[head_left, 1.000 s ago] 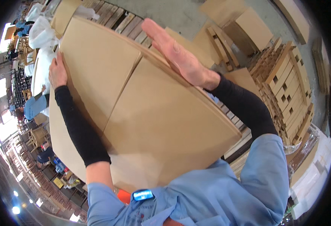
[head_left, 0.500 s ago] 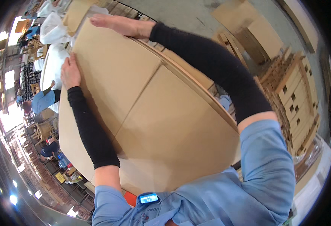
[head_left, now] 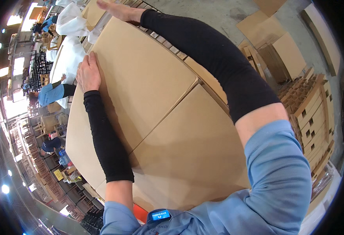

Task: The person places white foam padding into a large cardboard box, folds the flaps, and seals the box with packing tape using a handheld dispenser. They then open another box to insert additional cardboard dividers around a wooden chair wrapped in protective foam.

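A large brown cardboard box fills the middle in front of me, its two top flaps meeting at a seam that runs across it. My left hand lies on the far left part of the top, fingers stretched out and pressed flat to the cardboard. Toward the far end, my right hand reaches across along the box's edge with its fingers extended. The top picture edge partly cuts off that hand. I see nothing held in either hand. Black sleeves cover both forearms.
On the right stands a stack of slotted cardboard pieces; flat cardboard sheets lie on the floor beyond. White-wrapped items stand at the far left. A person in a blue shirt is on the left, among chairs and stacked furniture.
The view has shifted, so the box and both hands sit differently in it. At the right edge, the flaps look closer together at the seam. The left hand stays on the cardboard.
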Tool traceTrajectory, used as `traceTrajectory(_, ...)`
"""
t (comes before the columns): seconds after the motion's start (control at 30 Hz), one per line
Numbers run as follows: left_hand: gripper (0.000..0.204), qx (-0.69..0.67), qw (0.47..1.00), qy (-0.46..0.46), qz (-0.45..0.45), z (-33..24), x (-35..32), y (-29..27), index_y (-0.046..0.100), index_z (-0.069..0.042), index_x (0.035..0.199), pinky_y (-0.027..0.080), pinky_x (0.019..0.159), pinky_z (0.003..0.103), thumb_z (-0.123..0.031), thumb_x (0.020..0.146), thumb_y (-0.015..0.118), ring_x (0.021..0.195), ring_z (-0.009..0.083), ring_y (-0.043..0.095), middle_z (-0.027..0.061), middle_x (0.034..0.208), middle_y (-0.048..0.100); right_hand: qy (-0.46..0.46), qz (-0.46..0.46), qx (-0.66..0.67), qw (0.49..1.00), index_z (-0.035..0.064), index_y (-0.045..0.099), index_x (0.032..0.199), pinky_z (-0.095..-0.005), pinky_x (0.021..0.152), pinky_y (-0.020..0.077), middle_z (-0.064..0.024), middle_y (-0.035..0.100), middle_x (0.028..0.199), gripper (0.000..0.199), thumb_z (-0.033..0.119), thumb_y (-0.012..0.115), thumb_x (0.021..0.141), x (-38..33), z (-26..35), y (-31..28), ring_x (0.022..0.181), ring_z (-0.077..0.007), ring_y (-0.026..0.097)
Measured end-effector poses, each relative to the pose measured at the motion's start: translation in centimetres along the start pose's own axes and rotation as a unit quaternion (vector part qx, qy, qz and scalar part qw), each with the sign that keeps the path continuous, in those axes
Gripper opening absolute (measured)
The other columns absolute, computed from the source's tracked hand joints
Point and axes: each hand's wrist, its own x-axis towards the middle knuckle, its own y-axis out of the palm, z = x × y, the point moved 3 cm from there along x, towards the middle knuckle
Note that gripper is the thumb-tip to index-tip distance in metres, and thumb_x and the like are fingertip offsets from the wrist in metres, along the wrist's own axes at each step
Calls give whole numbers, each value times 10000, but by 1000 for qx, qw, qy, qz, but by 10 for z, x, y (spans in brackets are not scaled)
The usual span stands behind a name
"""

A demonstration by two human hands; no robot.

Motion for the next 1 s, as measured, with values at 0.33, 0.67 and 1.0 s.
traceTrajectory(0.33,815,-20,999,28,30,45,22,37,492,-1,1460,358,1150,482,-656,1023,278,1382,415,463,255,1471,507,23,19,162,986,12,347,1536,-380,1189,270,-58,383,1588,632,450,385,1083,-248,-19,-186,1460,-228,332)
traceTrajectory(0.67,769,-43,996,38,70,73,50,70,513,-122,1466,387,1098,518,-689,999,287,1329,421,512,201,1428,570,116,-202,-37,972,43,433,1496,-365,1119,308,-199,427,1529,681,391,626,943,-503,104,-86,1376,-168,415)
traceTrajectory(1.0,500,-30,999,1,-40,-18,2,20,639,-49,1228,504,942,557,-443,1026,408,1090,448,649,257,1174,678,-178,-39,-324,928,-26,441,1461,-493,1199,250,-305,420,1492,718,479,583,970,-279,177,-44,1436,-422,354)
